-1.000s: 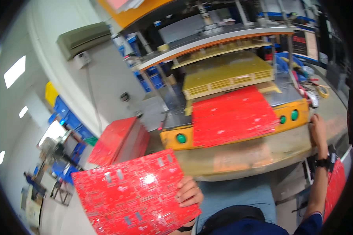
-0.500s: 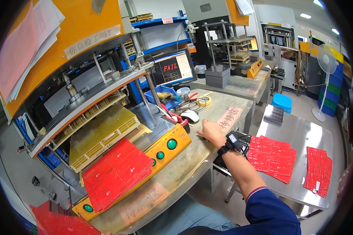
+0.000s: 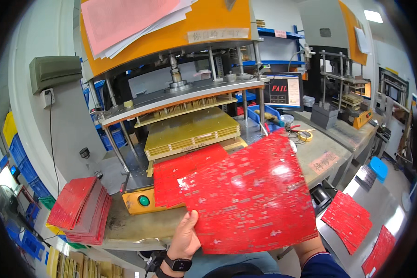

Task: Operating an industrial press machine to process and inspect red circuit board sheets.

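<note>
A large red circuit board panel [image 3: 252, 194] is held up in front of me, tilted, with pale pads and traces on its face. My left hand [image 3: 186, 237] grips its lower left edge, thumb on the front. My right forearm [image 3: 310, 250] reaches up behind the panel's lower right corner; the right hand itself is hidden there. Behind the panel, more red boards [image 3: 171, 178] lie on the front of the press fixture, partly covered. Above them sits a yellow layered fixture plate [image 3: 190, 132] under the raised pin plate [image 3: 185, 110].
A stack of red boards [image 3: 81, 208] stands at the bench's left end. At right, a metal table [image 3: 380, 204] bears more red boards [image 3: 347, 221]. A monitor [image 3: 282, 90], a blue bin [image 3: 264, 116] and yellow tape [image 3: 305, 135] are behind. A green button [image 3: 144, 200] sits on the press front.
The view has swung left. The red panel has come up from the lower left to the middle in my left hand. My right hand has left the bench beside the mouse and gone behind the panel.
</note>
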`<action>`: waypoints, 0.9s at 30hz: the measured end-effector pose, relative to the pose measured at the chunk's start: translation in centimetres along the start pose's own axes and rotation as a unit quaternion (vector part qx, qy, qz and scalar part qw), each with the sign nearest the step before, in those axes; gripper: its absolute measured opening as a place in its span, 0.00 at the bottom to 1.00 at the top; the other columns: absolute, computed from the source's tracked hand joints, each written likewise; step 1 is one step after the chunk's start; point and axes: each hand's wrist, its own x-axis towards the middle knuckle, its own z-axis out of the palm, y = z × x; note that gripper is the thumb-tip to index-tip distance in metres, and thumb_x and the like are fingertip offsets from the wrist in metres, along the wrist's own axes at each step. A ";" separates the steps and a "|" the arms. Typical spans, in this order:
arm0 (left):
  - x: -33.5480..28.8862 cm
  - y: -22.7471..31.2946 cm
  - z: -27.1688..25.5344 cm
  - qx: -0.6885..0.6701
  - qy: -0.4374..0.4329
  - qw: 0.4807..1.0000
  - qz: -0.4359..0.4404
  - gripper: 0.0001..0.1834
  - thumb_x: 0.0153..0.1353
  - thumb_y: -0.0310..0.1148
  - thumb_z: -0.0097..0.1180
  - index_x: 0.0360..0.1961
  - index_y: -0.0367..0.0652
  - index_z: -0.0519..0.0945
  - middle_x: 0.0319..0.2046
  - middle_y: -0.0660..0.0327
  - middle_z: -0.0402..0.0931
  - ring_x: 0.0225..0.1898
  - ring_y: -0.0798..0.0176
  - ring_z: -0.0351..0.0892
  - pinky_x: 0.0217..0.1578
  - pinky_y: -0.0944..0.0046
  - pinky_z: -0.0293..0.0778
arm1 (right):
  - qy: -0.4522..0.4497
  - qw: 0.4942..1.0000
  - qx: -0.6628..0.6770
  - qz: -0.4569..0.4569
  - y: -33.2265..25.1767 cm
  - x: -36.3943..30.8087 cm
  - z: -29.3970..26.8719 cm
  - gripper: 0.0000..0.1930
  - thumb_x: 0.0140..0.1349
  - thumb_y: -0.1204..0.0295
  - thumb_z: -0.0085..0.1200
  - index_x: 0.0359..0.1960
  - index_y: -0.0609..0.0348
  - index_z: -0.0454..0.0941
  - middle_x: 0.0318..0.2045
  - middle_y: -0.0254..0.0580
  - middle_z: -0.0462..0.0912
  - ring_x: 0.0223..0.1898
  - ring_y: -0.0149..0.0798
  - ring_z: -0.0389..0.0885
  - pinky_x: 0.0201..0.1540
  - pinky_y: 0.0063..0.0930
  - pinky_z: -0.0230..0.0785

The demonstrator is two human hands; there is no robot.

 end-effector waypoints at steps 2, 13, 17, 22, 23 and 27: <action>0.6 -0.3 1.2 0.008 -0.020 1.000 -0.015 0.18 0.66 0.37 0.48 0.54 0.40 0.69 0.52 0.58 0.72 0.54 0.61 0.71 0.55 0.54 0.68 | -0.017 1.000 -0.009 -0.020 -0.5 -0.8 2.4 0.09 0.61 0.69 0.53 0.41 0.57 0.74 0.31 0.35 0.79 0.27 0.29 0.78 0.30 0.23 0.74; 2.4 -1.0 1.7 0.018 -0.114 0.984 -0.139 0.15 0.66 0.35 0.47 0.51 0.41 0.71 0.50 0.60 0.74 0.49 0.64 0.74 0.52 0.59 0.71 | -0.008 0.998 -0.034 -0.047 -1.1 -2.4 4.0 0.09 0.61 0.68 0.53 0.40 0.58 0.74 0.29 0.34 0.78 0.28 0.28 0.77 0.31 0.22 0.73; 2.8 -1.3 1.4 0.040 -0.131 0.976 -0.168 0.16 0.66 0.36 0.47 0.52 0.41 0.70 0.50 0.60 0.74 0.49 0.64 0.74 0.52 0.59 0.71 | -0.003 0.998 -0.034 -0.049 -1.1 -2.6 3.9 0.09 0.61 0.68 0.53 0.39 0.58 0.74 0.29 0.34 0.78 0.28 0.27 0.76 0.31 0.21 0.73; 3.1 -1.3 1.7 0.054 -0.146 0.977 -0.145 0.21 0.67 0.37 0.45 0.58 0.39 0.64 0.54 0.56 0.71 0.53 0.60 0.73 0.54 0.55 0.70 | 0.006 0.998 -0.034 -0.053 -1.1 -2.8 4.0 0.09 0.61 0.67 0.53 0.39 0.58 0.74 0.28 0.33 0.77 0.28 0.27 0.76 0.31 0.21 0.72; 3.2 -1.2 1.9 0.054 -0.147 0.977 -0.145 0.21 0.67 0.37 0.45 0.58 0.39 0.64 0.54 0.56 0.71 0.53 0.60 0.73 0.54 0.55 0.70 | 0.006 0.998 -0.033 -0.053 -1.1 -2.8 4.1 0.09 0.61 0.67 0.53 0.39 0.58 0.74 0.28 0.33 0.77 0.28 0.27 0.76 0.31 0.21 0.72; 3.3 -0.6 2.6 0.035 -0.162 0.976 -0.139 0.20 0.67 0.37 0.45 0.56 0.39 0.66 0.53 0.57 0.72 0.53 0.61 0.73 0.54 0.56 0.69 | 0.013 0.998 -0.027 -0.057 -1.2 -2.8 4.0 0.09 0.61 0.67 0.53 0.38 0.58 0.74 0.28 0.33 0.76 0.29 0.26 0.76 0.31 0.20 0.71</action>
